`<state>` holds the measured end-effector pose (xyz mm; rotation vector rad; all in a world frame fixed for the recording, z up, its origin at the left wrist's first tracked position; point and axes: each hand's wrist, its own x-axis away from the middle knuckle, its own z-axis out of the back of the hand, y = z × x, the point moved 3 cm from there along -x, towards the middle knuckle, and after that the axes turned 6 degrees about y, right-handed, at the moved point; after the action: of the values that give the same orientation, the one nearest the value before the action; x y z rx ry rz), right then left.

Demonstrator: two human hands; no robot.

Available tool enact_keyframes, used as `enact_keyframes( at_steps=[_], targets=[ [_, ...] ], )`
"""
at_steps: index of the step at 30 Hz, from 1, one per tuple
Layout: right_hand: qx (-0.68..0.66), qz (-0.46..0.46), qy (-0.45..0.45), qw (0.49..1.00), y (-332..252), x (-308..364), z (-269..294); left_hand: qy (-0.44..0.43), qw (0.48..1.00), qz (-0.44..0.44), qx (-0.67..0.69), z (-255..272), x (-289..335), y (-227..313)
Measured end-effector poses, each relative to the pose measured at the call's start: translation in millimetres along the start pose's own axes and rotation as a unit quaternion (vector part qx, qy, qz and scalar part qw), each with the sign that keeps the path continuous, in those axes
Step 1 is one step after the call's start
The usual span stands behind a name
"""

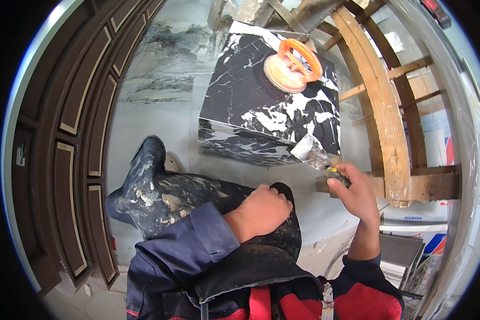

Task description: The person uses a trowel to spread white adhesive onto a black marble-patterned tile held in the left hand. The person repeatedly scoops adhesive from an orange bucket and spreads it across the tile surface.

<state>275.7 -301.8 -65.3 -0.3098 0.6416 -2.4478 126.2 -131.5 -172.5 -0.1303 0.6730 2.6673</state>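
Observation:
My right hand (pixel 354 189) is closed around the yellow-and-black handle of a putty knife (pixel 311 151). Its wide blade, smeared with pale plaster, points up and left, overlapping the front right edge of a black-and-white marbled block (pixel 234 96) in view. On the block's top sits an orange suction lifter (pixel 290 66) with a loop handle. My left hand (pixel 264 209) is closed and rests on my dark, plaster-stained trouser leg (pixel 170 200). Its fingertips are tucked out of sight, and whatever they may hold is hidden.
A wooden trestle (pixel 384 112) with splashed plaster stands close on the right. Dark brown panelled doors (pixel 82 154) line the left. Behind the block lies a pale surface with a landscape picture (pixel 168 66). Boxes and a wire rack (pixel 424 272) are at lower right.

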Motion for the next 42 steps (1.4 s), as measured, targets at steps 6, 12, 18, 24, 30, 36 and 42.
enact_keyframes(
  at_steps=[6,12,18,24,30,36,42],
  targets=[
    [-0.114,-0.068,0.008,0.991,33,18,-2,-0.034,0.999,0.016,0.037,-4,-2,-10],
    [-0.354,-0.172,0.146,0.908,84,70,-7,-0.015,0.998,0.029,0.057,7,-4,-9],
    [-0.469,-0.218,0.257,0.816,124,119,-27,0.153,0.987,-0.04,0.028,32,-26,5],
    [-0.535,-0.232,0.295,0.758,144,157,-30,0.219,0.966,-0.044,-0.131,64,-84,39],
    [-0.584,-0.234,0.281,0.725,149,152,-57,0.206,0.952,-0.021,-0.226,50,-128,10],
    [-0.625,-0.234,0.264,0.696,163,138,-86,0.219,0.949,-0.018,-0.225,43,-152,8],
    [-0.657,-0.237,0.248,0.671,162,112,-99,0.242,0.946,-0.025,-0.216,49,-154,8]
  ],
)
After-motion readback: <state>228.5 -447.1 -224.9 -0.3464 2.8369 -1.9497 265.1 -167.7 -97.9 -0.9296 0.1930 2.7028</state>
